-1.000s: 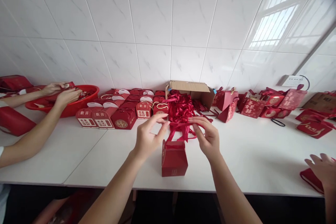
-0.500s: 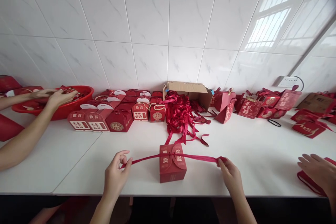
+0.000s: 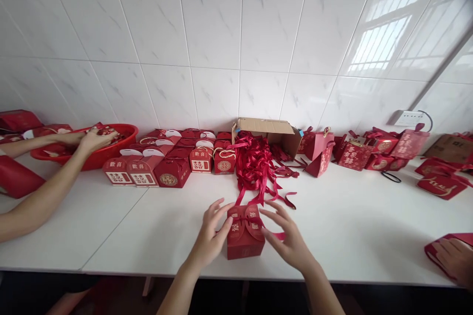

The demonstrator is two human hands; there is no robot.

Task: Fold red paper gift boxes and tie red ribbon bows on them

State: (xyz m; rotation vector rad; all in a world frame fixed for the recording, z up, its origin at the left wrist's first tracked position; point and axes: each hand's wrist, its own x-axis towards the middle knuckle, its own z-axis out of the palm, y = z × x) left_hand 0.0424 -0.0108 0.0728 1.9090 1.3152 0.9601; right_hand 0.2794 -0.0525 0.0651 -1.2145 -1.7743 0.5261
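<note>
Clock positions are read from the red box (image 3: 246, 251), twelve toward the wall (image 3: 214, 34). At far ten I see a co-worker's hands (image 3: 100, 140) over a red basin (image 3: 98, 159); at half past ten, nearer, rows of gift boxes (image 3: 177, 177). At nine, the left hand (image 3: 207, 237): its grip stands wide, thumb and fingers spread along the box's edge; I cannot tell whether the tips touch. Centre, upright on the tabletop (image 3: 148, 236), stands the red box itself, between both grips. I make out no clear long axis; the seam of its lid flaps (image 3: 236, 231) runs twelve to six, the ribbon (image 3: 278, 236) nine to three. At twelve, just beyond, a ribbon tangle (image 3: 254, 162) before an open carton (image 3: 266, 125). At three, the right hand (image 3: 290, 238): grip likewise wide, a ribbon length showing between thumb and fingers, apparently not pinched. I judge neither hand nearer; they oppose each other across the seam. At two, well apart, paper bags (image 3: 355, 158); at far three, another person's hand (image 3: 456, 259).
</note>
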